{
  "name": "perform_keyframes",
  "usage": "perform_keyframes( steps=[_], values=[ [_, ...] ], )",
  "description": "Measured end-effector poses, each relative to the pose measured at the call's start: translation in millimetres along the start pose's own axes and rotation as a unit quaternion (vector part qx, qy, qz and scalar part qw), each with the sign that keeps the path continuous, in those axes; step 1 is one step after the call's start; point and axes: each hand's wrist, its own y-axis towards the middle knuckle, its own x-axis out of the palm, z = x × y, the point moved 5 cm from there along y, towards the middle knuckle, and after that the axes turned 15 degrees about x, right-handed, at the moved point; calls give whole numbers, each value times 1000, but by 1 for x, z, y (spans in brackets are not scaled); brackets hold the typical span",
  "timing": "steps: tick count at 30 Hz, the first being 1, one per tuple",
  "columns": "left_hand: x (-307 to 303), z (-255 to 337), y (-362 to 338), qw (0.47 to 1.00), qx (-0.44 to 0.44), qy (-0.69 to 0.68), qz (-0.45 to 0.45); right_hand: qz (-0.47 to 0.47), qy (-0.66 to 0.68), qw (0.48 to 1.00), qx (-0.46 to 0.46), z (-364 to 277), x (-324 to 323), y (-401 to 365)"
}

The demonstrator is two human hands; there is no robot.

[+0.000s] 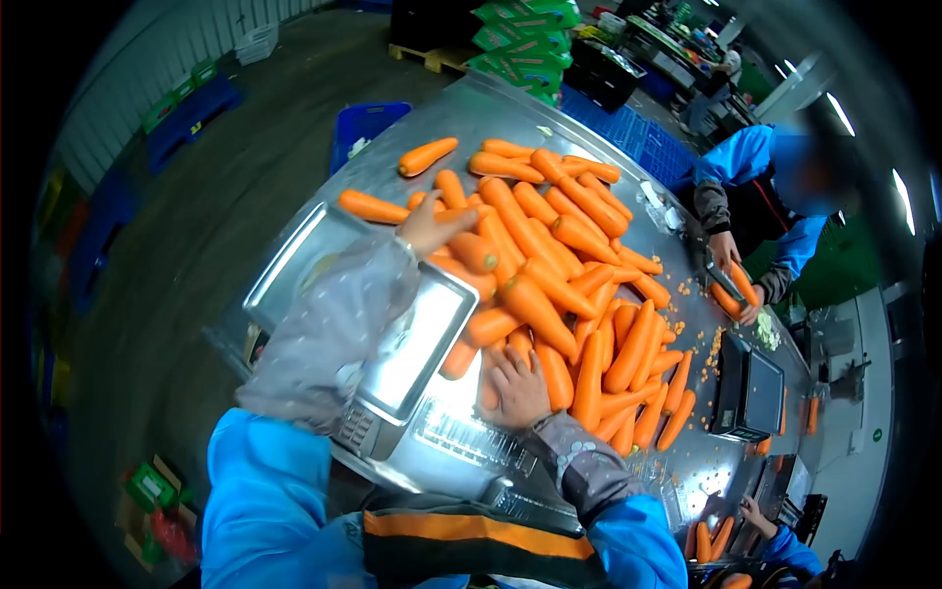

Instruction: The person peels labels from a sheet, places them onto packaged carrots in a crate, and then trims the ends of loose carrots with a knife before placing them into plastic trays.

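Note:
A big heap of orange carrots [535, 236] covers the middle of the metal table. My left hand [432, 228] reaches across the scale to the heap's left edge, its thumb and fingers closed around a carrot [454, 215]. At the near side of the pile, my right hand [517, 390] curls over a carrot [488, 395] that shows between thumb and forefinger; the palm hides the rest of it. Under my left forearm stands a scale [429, 339] with a shiny metal pan and a keypad. Clear plastic trays [473, 432] lie beside the scale, near my body.
Across the metal table [491, 103], a co-worker's hands [731, 257] hold carrots. A second scale [751, 388] and orange scraps lie to the right. Another person's hand [756, 515] is at the lower right. A blue crate [368, 123] stands beyond the left edge.

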Motion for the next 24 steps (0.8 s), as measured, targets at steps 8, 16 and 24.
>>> perform_keyframes(
  steps=[8, 16, 24],
  values=[
    [89, -90, 51, 976, -164, 90, 111, -15, 70, 997, 26, 48, -7, -5],
    [159, 15, 27, 971, -183, 74, 138, -42, -70, 995, 56, 106, -27, -5],
    [248, 70, -13, 993, -78, 77, 46, -36, -173, 979, 99, 193, -73, -20]
  ],
)
